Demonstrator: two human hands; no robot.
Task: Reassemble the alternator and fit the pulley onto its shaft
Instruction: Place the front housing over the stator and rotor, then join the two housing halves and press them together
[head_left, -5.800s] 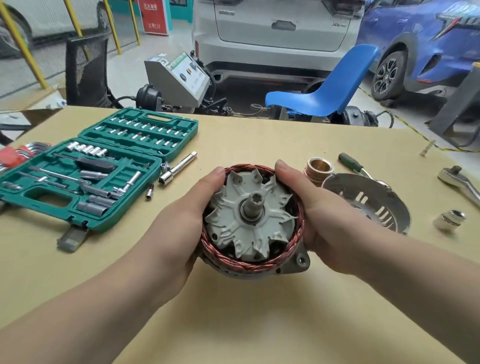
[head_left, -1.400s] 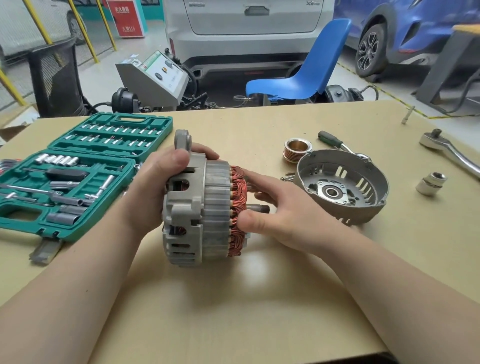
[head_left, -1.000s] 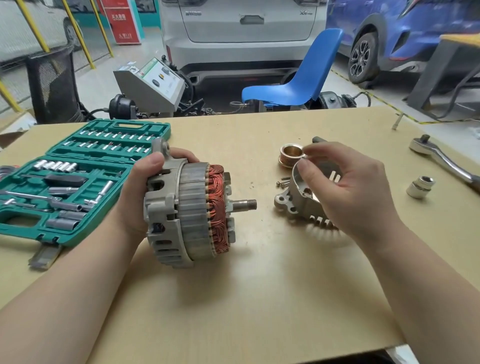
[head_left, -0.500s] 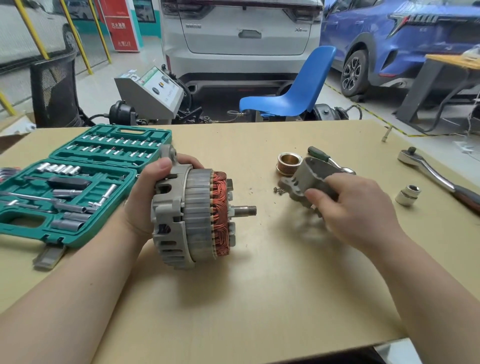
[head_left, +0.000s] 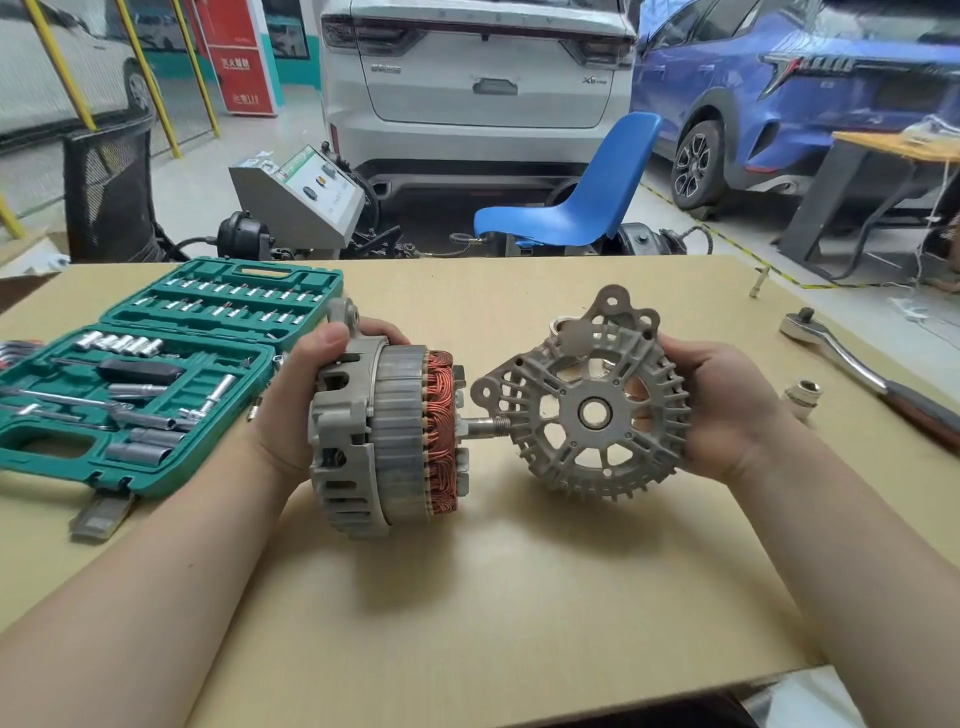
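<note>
Alternator body (head_left: 384, 431), the grey cast-aluminium half with its ring of copper windings, lies on its side on the tan wooden table (head_left: 519, 597), and we grip its rear casing in our left hand (head_left: 296, 405), fingers curled over the top. Its long axis runs level, with the threaded steel shaft (head_left: 485, 423) pointing away from the green socket case (head_left: 130, 384), toward the round, slotted grey front cover (head_left: 587, 410). Our right hand (head_left: 727, 410) holds that cover by its far rim, just beyond the shaft tip, outer face turned somewhat toward us. To do this step well, we judge we should square the cover to the shaft, centre its bearing hole (head_left: 594, 413) on the tip, match the mounting ears, then slide it straight on without cocking it against the windings.
</note>
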